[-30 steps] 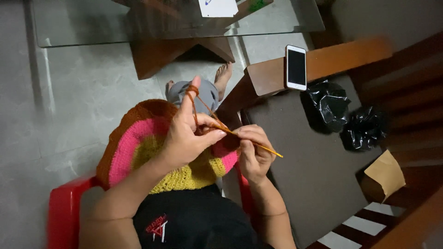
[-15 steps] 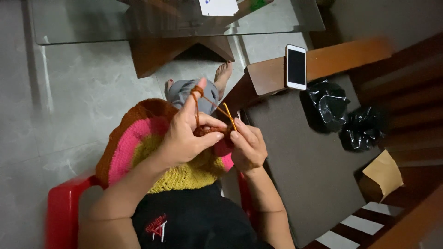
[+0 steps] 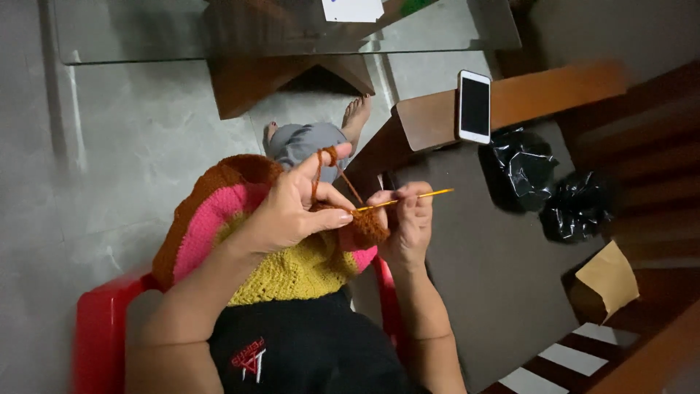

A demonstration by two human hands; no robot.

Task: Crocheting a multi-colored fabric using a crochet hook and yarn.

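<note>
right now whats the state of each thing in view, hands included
left hand: pinching the crochet piece, brown yarn looped over the raised index finger
right hand: shut on the crochet hook
crochet hook: tip in the brown edge, handle pointing right
crochet piece: draped over the lap, unfinished
yarn: taut
phone: screen dark, flat on the wooden ledge
black bags: crumpled

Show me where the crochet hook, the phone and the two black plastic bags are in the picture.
crochet hook (image 3: 415, 195): head view, on its golden shaft.
phone (image 3: 475, 106): head view, middle of its dark screen.
black plastic bags (image 3: 522, 166): head view, on the nearer bag's crinkled top.
</note>
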